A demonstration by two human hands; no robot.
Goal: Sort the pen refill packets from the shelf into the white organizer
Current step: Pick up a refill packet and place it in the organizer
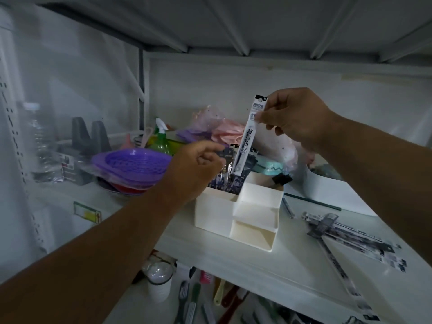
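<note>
The white shelf [233,258] carried the white organizer [238,211], with loose refill packets [346,239] scattered to its right. The right hand [297,118] pinched one pen refill packet [248,136] upright above the organizer's rear compartment. The left hand [196,169], fingers curled, gripped the packets standing in that compartment [225,181].
</note>
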